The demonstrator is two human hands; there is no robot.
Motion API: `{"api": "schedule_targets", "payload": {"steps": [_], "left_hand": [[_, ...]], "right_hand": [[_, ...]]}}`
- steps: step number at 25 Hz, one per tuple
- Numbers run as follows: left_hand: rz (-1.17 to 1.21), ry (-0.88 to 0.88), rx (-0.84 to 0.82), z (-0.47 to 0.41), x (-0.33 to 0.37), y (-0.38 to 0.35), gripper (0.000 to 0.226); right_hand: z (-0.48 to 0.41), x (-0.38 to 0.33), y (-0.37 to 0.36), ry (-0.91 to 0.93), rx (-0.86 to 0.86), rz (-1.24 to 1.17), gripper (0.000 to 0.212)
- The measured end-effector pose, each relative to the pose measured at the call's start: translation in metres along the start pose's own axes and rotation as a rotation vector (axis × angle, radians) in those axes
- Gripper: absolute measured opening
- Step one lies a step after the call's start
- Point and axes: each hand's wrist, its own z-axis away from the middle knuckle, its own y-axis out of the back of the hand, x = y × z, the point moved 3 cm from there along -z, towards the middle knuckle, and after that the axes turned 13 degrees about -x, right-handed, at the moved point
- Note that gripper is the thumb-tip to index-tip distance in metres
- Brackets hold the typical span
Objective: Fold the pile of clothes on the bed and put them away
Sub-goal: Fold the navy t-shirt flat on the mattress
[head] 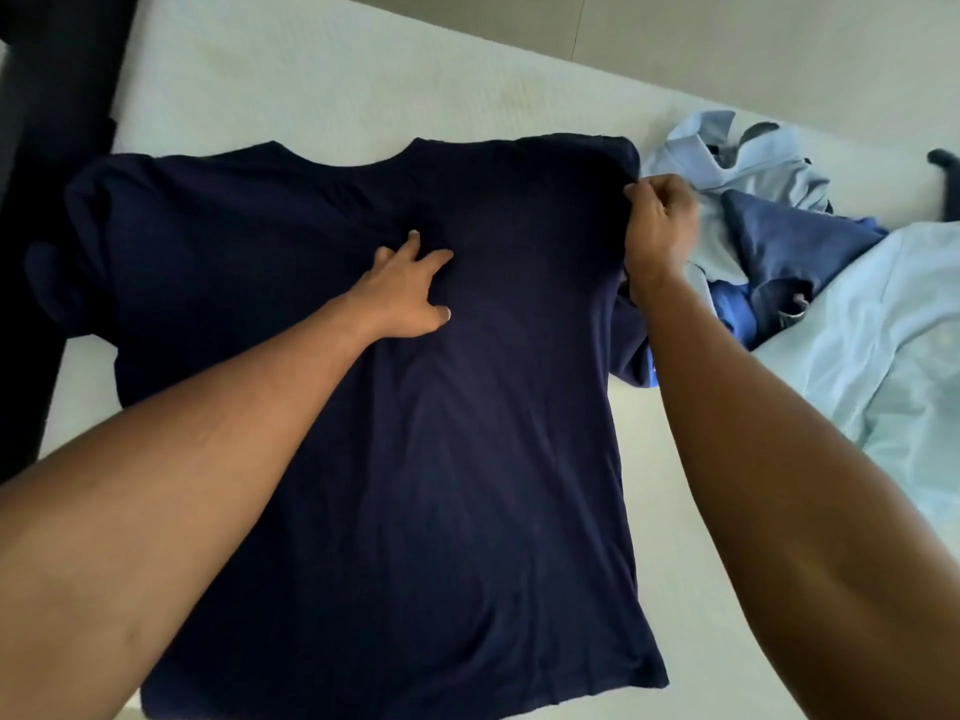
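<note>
A navy blue T-shirt [467, 433] lies spread flat on the white bed [311, 85], collar at the far side and hem near me. My left hand [410, 293] rests on the shirt's chest with fingers spread, pressing the cloth down. My right hand [657, 226] pinches the shirt's right shoulder edge where the sleeve starts. The right sleeve hangs partly hidden behind my right forearm. A pile of clothes [769, 215], light blue and darker blue, lies to the right of the shirt.
A pale blue garment [893, 345] spreads over the bed's right side. A dark bed frame or furniture edge [31, 148] runs along the left. Beige floor [727, 33] shows beyond the bed's far edge. A small dark object [945, 163] sits at the far right.
</note>
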Motion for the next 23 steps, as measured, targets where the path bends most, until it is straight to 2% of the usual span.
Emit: {"api": "schedule_targets", "payload": {"steps": [2, 3, 6, 8, 10, 12, 13, 14, 16, 17, 19, 21, 23], "left_hand": [[-0.009, -0.018, -0.016, -0.002, -0.004, 0.001, 0.090], [-0.001, -0.016, -0.030, -0.003, -0.006, 0.002, 0.090], [0.050, -0.012, -0.053, -0.009, -0.006, 0.005, 0.088], [0.080, -0.011, -0.058, -0.011, -0.006, 0.007, 0.086], [0.097, -0.008, -0.063, -0.011, -0.007, 0.006, 0.084], [0.120, -0.005, -0.068, -0.010, -0.008, 0.005, 0.083], [0.135, 0.006, -0.073, -0.009, -0.008, 0.006, 0.083], [0.149, 0.009, -0.081, -0.010, -0.009, 0.006, 0.082], [0.192, -0.027, -0.064, -0.009, -0.010, 0.005, 0.075], [0.266, -0.062, -0.015, -0.005, -0.011, 0.005, 0.068], [0.583, -0.034, 0.231, 0.008, -0.018, 0.000, 0.054], [0.855, 0.121, 0.532, 0.028, -0.029, -0.016, 0.047], [0.986, 0.212, 0.644, 0.039, -0.033, -0.037, 0.035]], "right_hand": [[0.001, 0.002, -0.011, -0.109, -0.152, -0.230, 0.029], [-0.002, 0.001, -0.015, -0.188, -0.227, -0.258, 0.032], [-0.012, -0.003, -0.018, -0.279, -0.320, -0.192, 0.031], [-0.020, -0.004, -0.013, -0.264, -0.225, 0.020, 0.038], [-0.011, -0.013, -0.015, -0.165, -0.075, 0.344, 0.044], [0.018, -0.031, -0.028, 0.056, 0.040, 0.471, 0.044], [0.039, -0.039, -0.040, 0.197, 0.002, 0.443, 0.044], [0.063, -0.044, -0.052, 0.316, -0.123, 0.375, 0.045], [0.105, -0.034, -0.070, 0.363, -0.403, 0.206, 0.037], [0.114, -0.022, -0.070, 0.321, -0.424, 0.144, 0.024], [0.111, 0.007, -0.055, 0.173, -0.262, 0.075, 0.010], [0.099, 0.026, -0.037, 0.051, -0.125, 0.119, 0.014], [0.084, 0.030, -0.032, 0.070, -0.094, 0.265, 0.024]]}}
